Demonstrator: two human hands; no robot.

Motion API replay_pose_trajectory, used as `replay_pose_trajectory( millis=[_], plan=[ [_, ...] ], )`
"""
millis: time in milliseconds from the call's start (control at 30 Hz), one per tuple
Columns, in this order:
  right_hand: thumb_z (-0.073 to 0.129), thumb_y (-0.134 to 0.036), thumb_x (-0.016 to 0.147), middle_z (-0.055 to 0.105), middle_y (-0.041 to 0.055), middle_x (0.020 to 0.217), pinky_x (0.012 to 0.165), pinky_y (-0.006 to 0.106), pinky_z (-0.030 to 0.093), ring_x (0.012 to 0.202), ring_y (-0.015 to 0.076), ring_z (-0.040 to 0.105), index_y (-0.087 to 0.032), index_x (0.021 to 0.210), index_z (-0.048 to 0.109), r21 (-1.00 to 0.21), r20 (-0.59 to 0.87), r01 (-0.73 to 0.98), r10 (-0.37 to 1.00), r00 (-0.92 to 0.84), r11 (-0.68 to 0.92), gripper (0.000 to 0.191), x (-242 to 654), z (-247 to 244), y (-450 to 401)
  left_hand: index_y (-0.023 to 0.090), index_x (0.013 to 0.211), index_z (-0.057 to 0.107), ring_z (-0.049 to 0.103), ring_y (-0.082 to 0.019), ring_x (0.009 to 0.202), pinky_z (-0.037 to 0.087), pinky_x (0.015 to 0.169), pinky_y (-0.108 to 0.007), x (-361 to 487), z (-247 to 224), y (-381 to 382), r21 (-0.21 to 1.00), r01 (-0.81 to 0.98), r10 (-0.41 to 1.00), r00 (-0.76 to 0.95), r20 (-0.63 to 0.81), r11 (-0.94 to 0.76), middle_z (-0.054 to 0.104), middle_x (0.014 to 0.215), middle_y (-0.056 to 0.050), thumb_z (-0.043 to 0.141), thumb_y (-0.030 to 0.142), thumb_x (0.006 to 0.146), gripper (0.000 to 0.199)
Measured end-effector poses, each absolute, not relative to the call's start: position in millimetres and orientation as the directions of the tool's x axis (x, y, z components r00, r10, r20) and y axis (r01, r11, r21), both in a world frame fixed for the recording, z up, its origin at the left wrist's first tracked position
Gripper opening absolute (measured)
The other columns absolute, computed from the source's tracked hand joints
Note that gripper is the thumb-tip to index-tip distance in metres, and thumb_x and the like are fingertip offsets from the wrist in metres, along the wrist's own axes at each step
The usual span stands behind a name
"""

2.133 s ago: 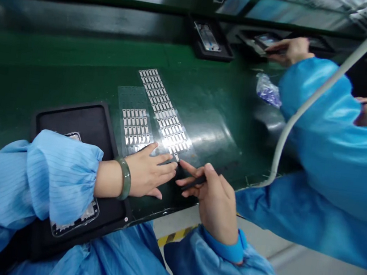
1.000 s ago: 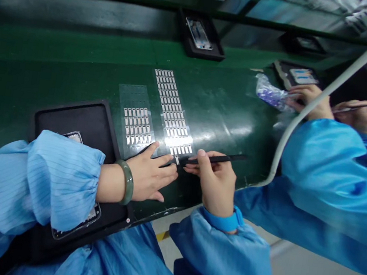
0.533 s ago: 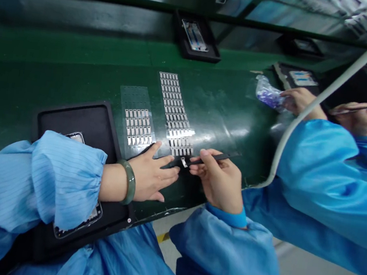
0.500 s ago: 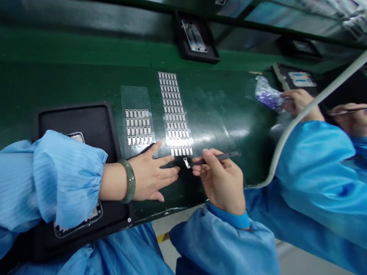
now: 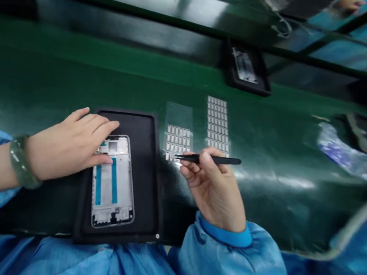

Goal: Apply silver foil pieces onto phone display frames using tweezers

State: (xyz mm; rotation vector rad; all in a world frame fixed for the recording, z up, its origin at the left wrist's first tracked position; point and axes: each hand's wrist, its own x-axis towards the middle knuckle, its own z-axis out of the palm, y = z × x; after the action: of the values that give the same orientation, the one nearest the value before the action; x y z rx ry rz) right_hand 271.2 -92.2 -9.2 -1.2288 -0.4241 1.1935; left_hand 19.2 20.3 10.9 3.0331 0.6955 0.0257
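A silver phone frame (image 5: 122,192) with blue strips lies in a black tray (image 5: 146,173) in front of me. My left hand (image 5: 78,141), a green bangle on its wrist, is over the frame's upper left corner. Its fingers are stretched out and its thumb is apart, pointing across the frame. My right hand (image 5: 219,187) pinches black tweezers (image 5: 221,160), held level with their tips to the left. Those tips are over the bottom row of a clear sheet with small metallic pieces (image 5: 178,139). Whether they hold a piece, I cannot tell.
Another sheet of small pieces (image 5: 218,119) lies farther right, partly behind my right hand. A black tray with a phone frame (image 5: 246,73) stands at the back. A plastic bag with purple contents (image 5: 343,154) and a pale tube (image 5: 354,227) are at the right.
My left hand has left the table beside the sheets and is now over the phone frame. The tweezers moved left, where a small piece showed at their tips before. The view swung left.
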Motion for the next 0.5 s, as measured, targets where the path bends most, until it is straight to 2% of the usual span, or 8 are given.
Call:
replay_pose_trajectory(
  millis=[100,267,367,500],
  plan=[
    [0.080,-0.032,0.065,0.073,-0.0030,0.072,0.054,0.016,0.057,0.062,0.0118,0.071,-0.023,0.078,0.053,-0.894,-0.328,-0.418,0.873,0.362,-0.162,0.031,243,-7,-69,0.007,0.129,0.038,0.048,-0.030,0.122,0.028,0.107,-0.059,0,-14,18,0.182,0.511,0.526,0.850,0.041,-0.840,0.054,0.126,-0.018,0.054,0.045,0.089,0.057],
    [0.078,-0.032,0.068,0.073,-0.0003,0.070,0.051,0.018,0.058,0.057,0.0133,0.070,-0.019,0.075,0.054,-0.932,-0.282,-0.330,0.871,0.403,-0.150,0.028,205,-13,-44,0.013,0.119,0.043,0.044,-0.025,0.128,0.022,0.110,-0.059,-2,-31,5,0.419,0.479,0.570,0.813,0.120,-0.771,0.058,0.123,-0.014,0.048,0.028,0.094,0.030],
    [0.078,-0.031,0.068,0.072,-0.0013,0.069,0.051,0.021,0.060,0.055,0.0144,0.070,-0.019,0.077,0.053,-0.947,-0.267,-0.281,0.871,0.412,-0.158,0.029,193,-22,-40,0.014,0.118,0.043,0.043,-0.024,0.130,0.021,0.111,-0.058,-2,-30,4,0.480,0.447,0.562,0.818,0.121,-0.755,0.056,0.126,-0.013,0.047,0.025,0.094,0.027],
    [0.076,-0.031,0.071,0.072,-0.0026,0.066,0.052,0.025,0.061,0.056,0.0163,0.071,-0.021,0.076,0.050,-0.959,-0.264,-0.206,0.879,0.396,-0.195,0.029,187,-30,-41,0.014,0.112,0.049,0.040,-0.024,0.132,0.021,0.112,-0.056,-7,-30,6,0.502,0.430,0.564,0.812,0.149,-0.751,0.053,0.130,-0.014,0.048,0.025,0.094,0.021]
  ],
)
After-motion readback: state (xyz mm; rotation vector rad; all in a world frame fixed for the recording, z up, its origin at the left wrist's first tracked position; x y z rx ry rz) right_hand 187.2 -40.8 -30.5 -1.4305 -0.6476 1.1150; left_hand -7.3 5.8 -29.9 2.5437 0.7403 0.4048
